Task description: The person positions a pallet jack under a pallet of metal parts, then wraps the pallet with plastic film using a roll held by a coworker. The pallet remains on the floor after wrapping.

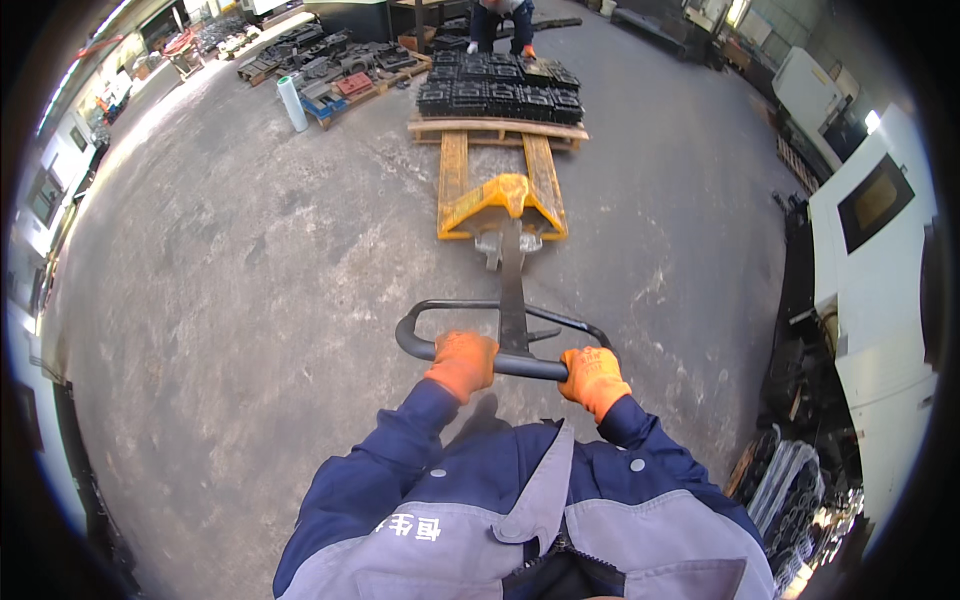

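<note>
Both my hands, in orange gloves, grip the black loop handle [530, 367] of a yellow pallet jack [512, 192]. My left hand [464, 362] is wrapped round the handle's left part, and my right hand [594, 380] is closed round its right part. From the handle a dark shaft runs forward to the jack's yellow body. The forks reach under a wooden pallet [500, 128], their far ends hidden beneath it. Stacked on that pallet are several rows of black metal parts [500, 92].
Behind the loaded pallet a person [502, 22] bends over the stack, one orange glove at it. More dark parts lie on pallets [345, 70] at the far left, beside a pale blue roll [292, 104]. White machines [870, 220] line the right, with wrapped parts [790, 490] near me.
</note>
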